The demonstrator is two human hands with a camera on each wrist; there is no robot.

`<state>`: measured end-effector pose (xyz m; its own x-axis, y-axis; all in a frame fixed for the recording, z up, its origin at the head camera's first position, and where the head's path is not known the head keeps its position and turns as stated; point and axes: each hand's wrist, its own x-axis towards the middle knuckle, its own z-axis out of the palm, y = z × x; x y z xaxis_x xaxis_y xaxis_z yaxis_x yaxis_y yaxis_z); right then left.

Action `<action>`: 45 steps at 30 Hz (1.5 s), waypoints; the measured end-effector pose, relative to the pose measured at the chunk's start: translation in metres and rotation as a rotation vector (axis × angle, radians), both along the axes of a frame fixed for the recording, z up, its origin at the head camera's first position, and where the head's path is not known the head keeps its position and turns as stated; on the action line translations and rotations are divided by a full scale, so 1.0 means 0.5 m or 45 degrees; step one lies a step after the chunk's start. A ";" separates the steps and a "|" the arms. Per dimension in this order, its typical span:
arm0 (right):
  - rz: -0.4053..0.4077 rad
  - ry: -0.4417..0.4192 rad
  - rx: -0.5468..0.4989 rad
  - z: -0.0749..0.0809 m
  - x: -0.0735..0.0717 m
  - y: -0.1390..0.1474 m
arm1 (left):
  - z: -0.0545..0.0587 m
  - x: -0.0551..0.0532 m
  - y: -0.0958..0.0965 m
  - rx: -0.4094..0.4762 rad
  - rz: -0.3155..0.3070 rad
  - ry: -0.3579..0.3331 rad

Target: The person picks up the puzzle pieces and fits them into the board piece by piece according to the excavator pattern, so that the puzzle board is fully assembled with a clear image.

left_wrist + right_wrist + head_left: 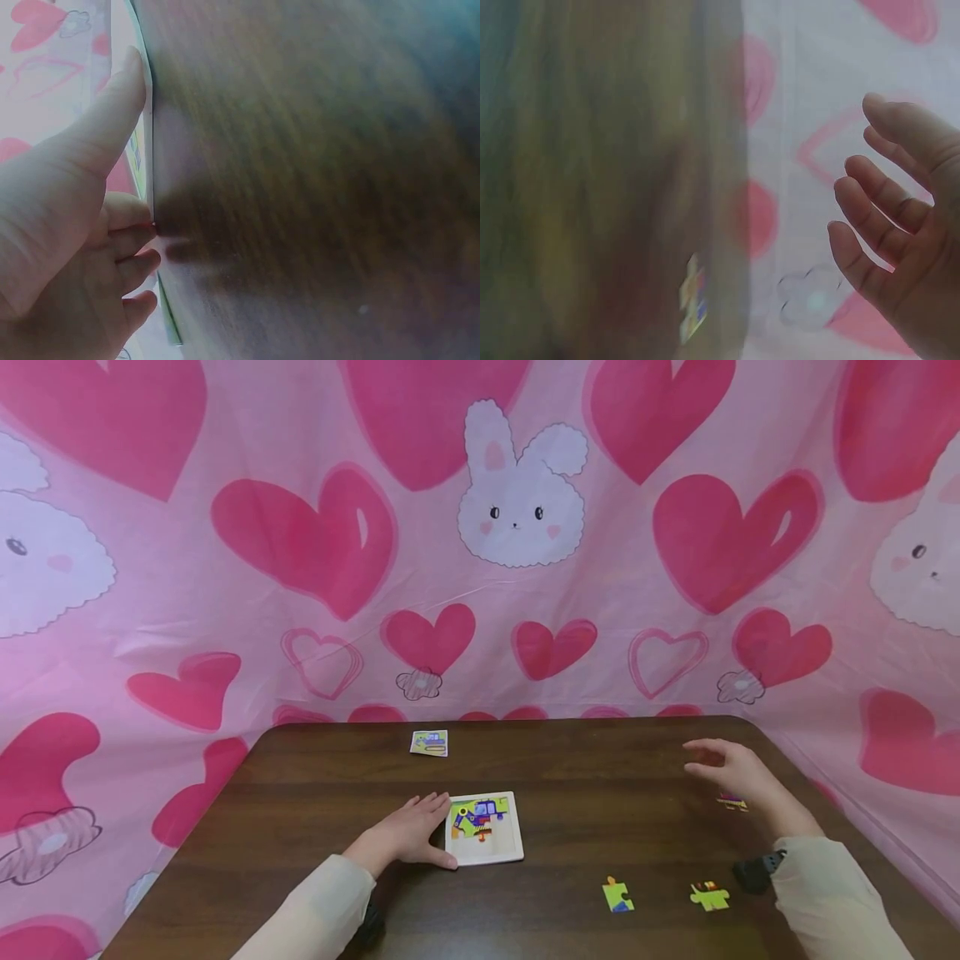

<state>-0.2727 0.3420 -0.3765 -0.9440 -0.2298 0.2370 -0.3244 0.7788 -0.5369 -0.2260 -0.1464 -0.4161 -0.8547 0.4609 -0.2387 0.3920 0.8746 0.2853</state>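
A small white puzzle tray (510, 853) lies on the table, partly filled with joined pieces (480, 817) that show a blue vehicle. My left hand (408, 833) steadies its left side, fingers at the upper corner and thumb along the lower one. In the left wrist view, the thumb (120, 109) lies along the tray's edge. Above the table's right side hovers my right hand (731, 768), its fingers loosely bent with nothing between them. Beneath it a puzzle piece (732, 802) lies partly hidden by the wrist; this piece (693, 300) also appears in the right wrist view.
Two loose green puzzle pieces, one with a blue corner (618, 895) and one with red and dark marks (709, 896), lie at the front right. A picture card (429, 743) sits near the back edge. A pink heart-print curtain (480, 585) hangs behind the dark wooden table (300, 793).
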 end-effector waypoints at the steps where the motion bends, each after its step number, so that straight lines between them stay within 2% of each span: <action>1: -0.012 -0.017 -0.008 -0.005 0.001 0.009 | 0.001 0.000 0.000 0.000 0.000 0.000; 8: -0.047 -0.084 0.035 -0.052 0.002 0.081 | 0.001 0.000 0.000 -0.008 0.004 0.000; 12: -0.071 -0.163 0.030 -0.074 0.007 0.115 | -0.001 0.000 -0.001 -0.005 -0.003 0.006; 15: -0.092 -0.184 0.087 -0.089 0.010 0.137 | -0.001 0.000 -0.001 0.004 -0.006 0.009; 18: -0.096 -0.161 0.158 -0.099 0.009 0.151 | 0.001 0.002 -0.001 0.011 -0.005 0.010; 21: -0.097 -0.156 0.183 -0.102 0.008 0.157 | 0.002 0.003 -0.001 0.009 -0.002 0.009; 30: -0.107 -0.258 0.207 -0.093 0.004 0.159 | 0.001 0.003 -0.002 0.012 -0.010 0.015; 45: -0.111 -0.174 0.178 -0.100 0.008 0.157 | -0.001 0.001 -0.001 -0.004 -0.001 0.016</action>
